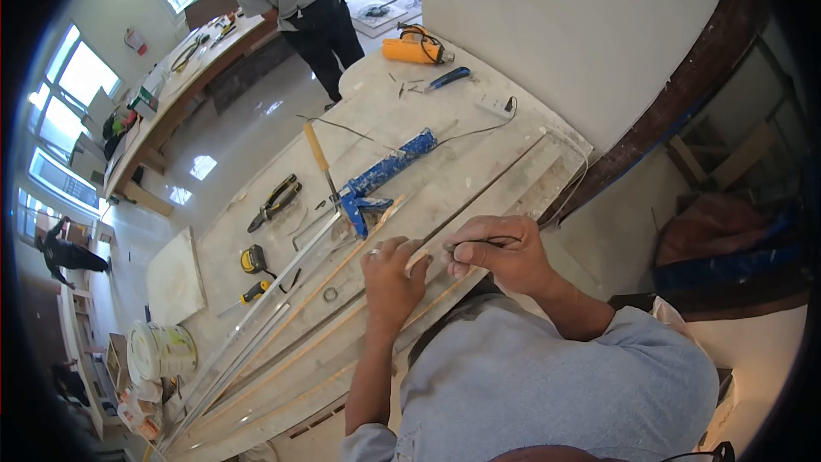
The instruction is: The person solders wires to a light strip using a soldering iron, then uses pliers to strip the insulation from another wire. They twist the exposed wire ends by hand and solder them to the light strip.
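My left hand (393,281) rests on the work table, its fingers bent over a long dark strip (479,195) that runs lengthwise across the top. A ring shows on one finger. Just to its right, my right hand (509,258) is closed in a pinch on a thin dark cord-like piece (500,241), which curves back over the fingers. Pale wooden strips (304,301) and shiny metal profiles (244,334) lie alongside the dark strip. Beside my left hand is a small roll of tape (330,294). A blue caulking gun (385,169) lies beyond both hands.
On the table (505,68) are pliers (275,203), a tape measure (253,259), a screwdriver (255,292), a blue utility knife (449,78), an orange heat gun (416,46) and a power strip (494,106). A white bucket (161,351) stands left. Another person (291,0) stands at a far bench.
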Demonstrator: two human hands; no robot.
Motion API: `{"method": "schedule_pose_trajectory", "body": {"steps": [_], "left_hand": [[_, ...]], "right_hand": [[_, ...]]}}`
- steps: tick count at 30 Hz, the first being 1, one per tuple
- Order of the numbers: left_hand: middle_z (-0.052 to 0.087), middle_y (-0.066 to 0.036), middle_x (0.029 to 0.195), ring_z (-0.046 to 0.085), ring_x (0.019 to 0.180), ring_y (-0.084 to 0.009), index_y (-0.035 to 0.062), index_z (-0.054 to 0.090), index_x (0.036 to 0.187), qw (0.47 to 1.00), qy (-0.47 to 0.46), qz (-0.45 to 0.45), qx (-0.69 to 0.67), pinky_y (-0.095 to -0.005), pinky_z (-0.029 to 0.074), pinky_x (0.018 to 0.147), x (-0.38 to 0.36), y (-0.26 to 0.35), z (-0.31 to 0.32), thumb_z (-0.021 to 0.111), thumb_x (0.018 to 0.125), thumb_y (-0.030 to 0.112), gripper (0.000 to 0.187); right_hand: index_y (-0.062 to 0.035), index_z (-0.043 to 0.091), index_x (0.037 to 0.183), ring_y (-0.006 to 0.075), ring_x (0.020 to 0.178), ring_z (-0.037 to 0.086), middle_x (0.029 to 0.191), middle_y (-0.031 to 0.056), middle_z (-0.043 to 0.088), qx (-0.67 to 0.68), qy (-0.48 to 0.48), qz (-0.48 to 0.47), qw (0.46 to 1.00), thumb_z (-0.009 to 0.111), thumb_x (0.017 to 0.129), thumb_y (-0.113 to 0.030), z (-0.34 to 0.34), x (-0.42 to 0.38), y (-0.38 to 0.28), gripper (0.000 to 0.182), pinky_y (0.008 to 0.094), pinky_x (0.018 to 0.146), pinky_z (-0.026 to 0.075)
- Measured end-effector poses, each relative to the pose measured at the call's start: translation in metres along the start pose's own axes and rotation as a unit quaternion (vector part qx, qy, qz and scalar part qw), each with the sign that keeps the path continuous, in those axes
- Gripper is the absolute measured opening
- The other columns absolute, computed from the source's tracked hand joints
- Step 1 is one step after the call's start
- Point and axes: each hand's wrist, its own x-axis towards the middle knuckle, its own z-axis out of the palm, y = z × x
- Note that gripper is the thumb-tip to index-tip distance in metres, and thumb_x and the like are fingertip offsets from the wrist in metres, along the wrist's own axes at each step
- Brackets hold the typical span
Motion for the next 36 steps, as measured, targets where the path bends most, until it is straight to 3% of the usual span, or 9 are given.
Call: {"method": "schedule_pose_trajectory", "body": {"steps": [2, 4, 11, 14, 24, 30, 32, 33, 36], "left_hand": [[0.069, -0.010, 0.098, 0.066, 0.092, -0.0273, 0.0061, 0.072, 0.103, 0.993, 0.045, 0.002, -0.113, -0.0397, 0.048, 0.083, 0.004, 0.021, -0.030, 0.076, 0.076, 0.006, 0.027], [0.069, -0.012, 0.097, 0.067, 0.088, -0.0244, 0.0028, 0.072, 0.104, 0.915, 0.093, 0.007, -0.393, -0.0340, 0.051, 0.078, 0.000, 0.036, -0.051, 0.076, 0.073, -0.003, 0.032], [0.069, -0.013, 0.093, 0.067, 0.082, -0.0199, 0.0004, 0.072, 0.103, 0.951, 0.112, 0.110, -0.266, -0.0299, 0.053, 0.072, 0.002, 0.049, -0.072, 0.072, 0.075, -0.009, 0.029], [0.069, -0.012, 0.090, 0.066, 0.079, -0.0216, 0.0018, 0.072, 0.100, 0.962, 0.114, 0.104, -0.224, -0.0307, 0.052, 0.069, 0.000, 0.048, -0.076, 0.073, 0.072, -0.009, 0.030], [0.059, -0.008, 0.080, 0.056, 0.067, -0.0254, 0.0045, 0.063, 0.086, 0.968, 0.158, 0.192, -0.035, -0.0351, 0.045, 0.059, 0.000, 0.048, -0.087, 0.069, 0.070, -0.001, 0.018], [0.057, -0.010, 0.073, 0.053, 0.062, -0.0204, 0.0017, 0.058, 0.080, 0.960, 0.048, -0.003, -0.276, -0.0304, 0.040, 0.054, -0.011, 0.036, -0.083, 0.059, 0.084, 0.006, 0.006], [0.054, -0.009, 0.073, 0.053, 0.065, -0.0145, 0.0011, 0.057, 0.079, 0.821, 0.138, -0.094, -0.545, -0.0295, 0.042, 0.057, -0.016, 0.020, -0.074, 0.057, 0.092, 0.012, 0.017], [0.057, -0.010, 0.075, 0.052, 0.064, -0.0145, 0.0011, 0.055, 0.079, 0.791, 0.178, -0.064, -0.582, -0.0276, 0.042, 0.057, -0.017, 0.010, -0.072, 0.054, 0.097, 0.020, 0.027], [0.061, -0.012, 0.086, 0.055, 0.074, -0.0156, -0.0012, 0.061, 0.087, 0.842, 0.198, -0.061, -0.498, -0.0267, 0.043, 0.065, -0.024, 0.007, -0.067, 0.058, 0.098, 0.020, 0.024]], "right_hand": [[0.0093, 0.070, 0.098, 0.0192, 0.071, 0.068, 0.089, 0.0186, 0.071, -0.049, -0.012, -0.024, 0.998, 0.070, 0.091, -0.002, 0.002, 0.002, -0.005, 0.014, 0.0301, 0.064, 0.057], [0.0068, 0.072, 0.094, 0.0181, 0.070, 0.067, 0.086, 0.0165, 0.071, -0.096, -0.050, -0.041, 0.993, 0.071, 0.091, -0.003, 0.005, 0.003, -0.014, 0.011, 0.0292, 0.062, 0.056], [0.0040, 0.073, 0.088, 0.0159, 0.068, 0.066, 0.077, 0.0112, 0.071, -0.150, -0.109, -0.077, 0.980, 0.072, 0.089, -0.005, 0.018, 0.012, -0.016, 0.009, 0.0285, 0.061, 0.054], [-0.0008, 0.075, 0.091, 0.0102, 0.067, 0.062, 0.077, 0.0049, 0.069, -0.161, -0.127, -0.073, 0.976, 0.073, 0.092, -0.016, 0.020, 0.013, -0.014, 0.016, 0.0255, 0.061, 0.048], [0.0005, 0.072, 0.086, 0.0218, 0.071, 0.068, 0.080, 0.0107, 0.072, -0.235, -0.136, -0.177, 0.946, 0.075, 0.084, -0.003, 0.037, 0.017, -0.012, 0.005, 0.0327, 0.065, 0.054], [0.0012, 0.071, 0.085, 0.0201, 0.068, 0.067, 0.077, 0.0099, 0.071, -0.233, -0.147, -0.147, 0.950, 0.074, 0.086, -0.005, 0.038, 0.016, -0.009, 0.007, 0.0323, 0.063, 0.053], [0.0018, 0.071, 0.085, 0.0192, 0.067, 0.066, 0.076, 0.0098, 0.070, -0.206, -0.141, -0.117, 0.961, 0.073, 0.087, -0.005, 0.036, 0.016, -0.006, 0.008, 0.0320, 0.062, 0.053], [0.0026, 0.070, 0.085, 0.0184, 0.067, 0.066, 0.075, 0.0101, 0.070, -0.187, -0.130, -0.109, 0.968, 0.072, 0.089, -0.006, 0.034, 0.016, -0.003, 0.009, 0.0311, 0.061, 0.053], [0.0038, 0.070, 0.085, 0.0170, 0.067, 0.065, 0.074, 0.0107, 0.069, -0.153, -0.116, -0.090, 0.977, 0.070, 0.092, -0.006, 0.032, 0.015, 0.000, 0.012, 0.0295, 0.059, 0.053]]}}
